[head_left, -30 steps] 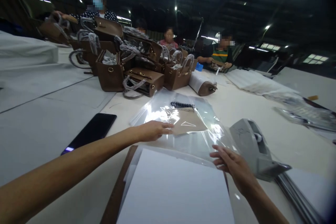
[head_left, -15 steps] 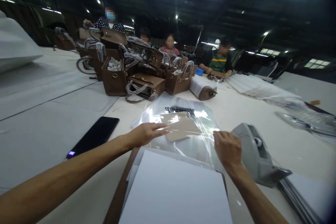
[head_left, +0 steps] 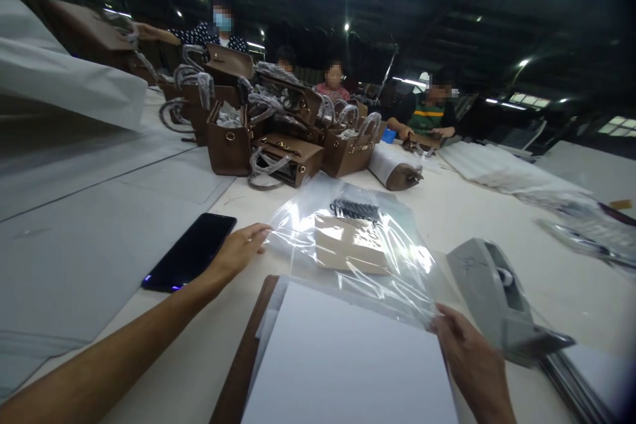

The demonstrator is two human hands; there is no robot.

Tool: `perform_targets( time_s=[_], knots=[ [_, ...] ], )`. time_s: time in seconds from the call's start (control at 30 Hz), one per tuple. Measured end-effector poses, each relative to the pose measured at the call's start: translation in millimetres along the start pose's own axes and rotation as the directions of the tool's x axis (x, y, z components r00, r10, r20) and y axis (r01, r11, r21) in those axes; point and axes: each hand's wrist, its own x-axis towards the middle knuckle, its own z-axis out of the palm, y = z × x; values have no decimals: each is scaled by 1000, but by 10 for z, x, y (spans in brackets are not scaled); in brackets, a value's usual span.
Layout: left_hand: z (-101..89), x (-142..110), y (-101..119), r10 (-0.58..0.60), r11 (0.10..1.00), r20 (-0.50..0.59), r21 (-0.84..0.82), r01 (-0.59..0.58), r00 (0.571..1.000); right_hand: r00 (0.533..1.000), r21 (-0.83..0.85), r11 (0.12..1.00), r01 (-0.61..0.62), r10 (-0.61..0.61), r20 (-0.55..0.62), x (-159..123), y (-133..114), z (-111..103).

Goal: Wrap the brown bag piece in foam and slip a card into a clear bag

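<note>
Partly blurred, both hands' fingers pinch the clear bag (head_left: 358,245), left hand (head_left: 237,253), right hand (head_left: 470,361).

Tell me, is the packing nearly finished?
Not nearly, it seems. Done: a tan card already sits inside the clear bag. In hand: the left hand pinches the bag's left edge and the right hand holds its near right corner. Left: the bag looks unsealed, the tape dispenser stands untouched, and many brown handbags wait behind.

Head camera, forward-down, close over table (head_left: 99,225).
</note>
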Motion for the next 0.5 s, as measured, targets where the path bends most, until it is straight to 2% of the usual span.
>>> perform_targets(
  time_s=[0.03, 0.07, 0.1, 0.13, 0.2, 0.27, 0.3, 0.33, 0.37, 0.4, 0.43, 0.47, 0.5],
  knots=[
    [9, -14, 22, -50, 995, 17, -85, 52, 999, 984, 169, 971, -167, 155, 85, -22, 5, 17],
    [25, -27, 46, -90, 982, 30, -166, 94, 996, 949, 345, 887, -308, 262, 173, -44, 9, 37],
    [46, -39, 70, -117, 962, 36, -242, 122, 992, 913, 506, 760, -407, 320, 253, -63, 12, 62],
    [73, -49, 92, -135, 941, 34, -309, 139, 990, 885, 638, 614, -465, 344, 314, -75, 15, 89],
    [139, -66, 126, -151, 901, 14, -409, 143, 988, 851, 782, 363, -507, 352, 389, -79, 14, 146],
    [212, -80, 142, -148, 878, -17, -462, 124, 989, 827, 817, 239, -525, 372, 422, -65, -8, 176],
    [245, -87, 146, -141, 876, -28, -469, 111, 990, 824, 814, 234, -531, 366, 433, -61, -31, 171],
    [272, -94, 149, -130, 881, -33, -463, 100, 991, 836, 796, 298, -526, 355, 419, -65, -63, 147],
    [293, -101, 153, -117, 890, -32, -448, 90, 993, 862, 747, 442, -496, 354, 362, -79, -103, 104],
    [305, -106, 162, -109, 898, -25, -432, 87, 994, 902, 642, 637, -426, 355, 246, -103, -149, 43],
    [311, -110, 176, -90, 921, -18, -382, 76, 996, 944, 475, 822, -313, 323, 62, -132, -197, -31],
    [309, -112, 196, -63, 951, -17, -303, 55, 998, 964, 270, 947, -176, 222, -147, -162, -246, -112],
    [303, -110, 225, -27, 979, -18, -204, 23, 999, 945, 70, 997, -33, 54, -321, -185, -294, -192]
  ],
)
